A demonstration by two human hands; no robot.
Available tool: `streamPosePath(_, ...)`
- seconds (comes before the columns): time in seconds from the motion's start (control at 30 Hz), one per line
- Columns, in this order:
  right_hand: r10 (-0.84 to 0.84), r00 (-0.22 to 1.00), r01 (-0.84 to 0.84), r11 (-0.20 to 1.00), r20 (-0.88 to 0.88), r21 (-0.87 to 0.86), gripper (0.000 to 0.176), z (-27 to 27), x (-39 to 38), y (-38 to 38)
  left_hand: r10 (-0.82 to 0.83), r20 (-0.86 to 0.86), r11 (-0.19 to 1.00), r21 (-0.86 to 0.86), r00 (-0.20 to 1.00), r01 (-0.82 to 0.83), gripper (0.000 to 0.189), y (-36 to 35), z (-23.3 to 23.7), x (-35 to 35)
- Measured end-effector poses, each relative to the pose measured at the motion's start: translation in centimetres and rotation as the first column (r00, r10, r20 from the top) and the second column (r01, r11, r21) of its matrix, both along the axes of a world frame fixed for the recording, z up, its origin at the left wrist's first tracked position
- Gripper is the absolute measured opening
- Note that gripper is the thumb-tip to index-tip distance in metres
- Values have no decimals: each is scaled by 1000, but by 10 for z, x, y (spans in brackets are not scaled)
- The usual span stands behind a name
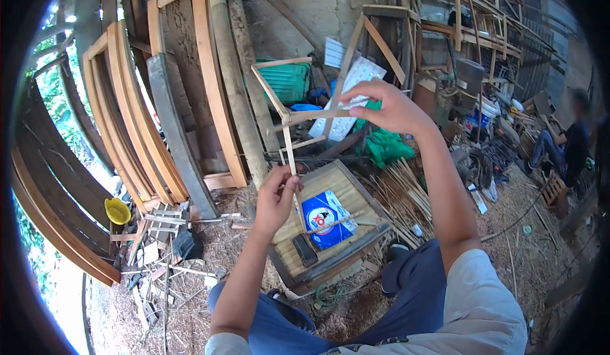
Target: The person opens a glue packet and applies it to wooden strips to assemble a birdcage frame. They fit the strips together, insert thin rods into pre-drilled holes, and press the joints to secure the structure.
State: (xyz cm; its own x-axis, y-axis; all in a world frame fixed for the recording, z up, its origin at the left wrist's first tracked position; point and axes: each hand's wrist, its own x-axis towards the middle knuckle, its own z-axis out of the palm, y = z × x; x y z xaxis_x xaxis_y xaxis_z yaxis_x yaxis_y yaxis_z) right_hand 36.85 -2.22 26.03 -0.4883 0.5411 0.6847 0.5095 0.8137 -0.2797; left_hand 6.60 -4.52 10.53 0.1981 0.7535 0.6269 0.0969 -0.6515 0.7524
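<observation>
A light frame of thin wooden strips (288, 140) is held up in front of me, above a low slatted wooden table (343, 180). My left hand (277, 197) is closed round its upright strip, just over the table. Higher and to the right, my right hand (387, 106) pinches the end of a strip that runs sideways from the joint. On the table lie a blue and white packet (325, 218), a small dark block (305, 251) and a thin stick across the packet.
Curved wooden frames (121, 113) lean at the left. A yellow bowl (117, 211) and wood scraps lie on the shavings-covered floor. Behind the table are a green crate (283, 81) and green plastic (386, 146). A person (572, 140) sits at the far right.
</observation>
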Motion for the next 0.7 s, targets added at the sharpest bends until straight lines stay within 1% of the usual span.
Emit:
streamPosePath(0.03, -65, 995, 63, 998, 80, 23, 28, 0, 1, -1, -6, 2, 1000, -4, 1000, 6, 19, 0, 0, 0)
streamPosePath(0.13, -88, 988, 102, 989, 130, -106, 25, 0, 1, -1, -25, -3, 999, -21, 1000, 25, 19, -1, 4, -2)
streamPosePath(0.27, -132, 986, 146, 979, 103, -140, 22, 1, 4, -3, -41, -11, 998, -40, 999, 40, 20, -1, 2, -2)
streamPosePath(0.3, -116, 991, 125, 982, 67, -140, 22, 0, 4, -2, -40, -10, 998, -45, 999, 40, 21, -1, 1, -2)
streamPosePath(0.37, -86, 996, 84, 987, -4, -138, 21, -2, 5, 1, -43, -3, 999, -31, 999, 43, 21, -1, 1, -1)
streamPosePath(0.47, -75, 997, 71, 990, -31, -126, 19, -2, 6, 7, -35, -1, 998, -45, 999, 35, 21, -3, 1, 0)
streamPosePath(0.6, -84, 996, 81, 992, -34, -93, 19, -2, 3, 5, -6, 5, 998, -68, 1000, 6, 21, -2, 1, 1)
streamPosePath(0.7, -84, 996, 84, 996, 7, 5, 19, -2, 4, 7, -22, -32, 997, -78, 999, 19, 21, 0, -1, -2)
